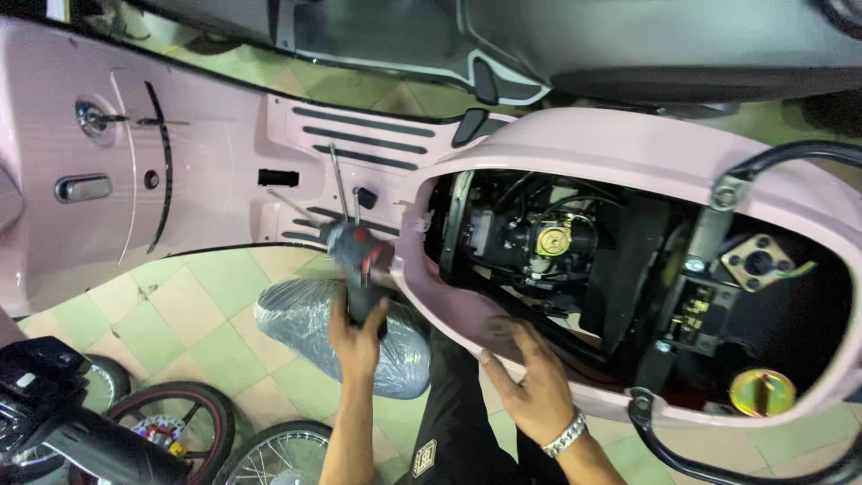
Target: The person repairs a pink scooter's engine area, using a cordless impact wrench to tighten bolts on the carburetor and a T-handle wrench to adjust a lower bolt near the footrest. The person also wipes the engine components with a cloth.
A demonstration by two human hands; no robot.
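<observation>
Your left hand (357,337) is closed around the dark handle of a screwdriver (352,251), at centre frame; the tool is blurred, so its tip (a thin shaft pointing up over the footboard) is hard to make out. Your right hand (530,382) lies open, fingers spread, flat on the rim of the pink scooter body (628,148), lower centre. A bracelet (567,435) sits on that wrist.

The open bay (628,260) to the right is dark; the wiring and engine parts inside blur together, apart from a brass cap (554,240) and a yellow cap (761,392) at lower right. A black rail (718,467) is cut off by the bottom edge. A plastic-wrapped bundle (305,319) lies on the tiled floor behind your left hand, with wheels (184,422) at lower left, partly out of frame.
</observation>
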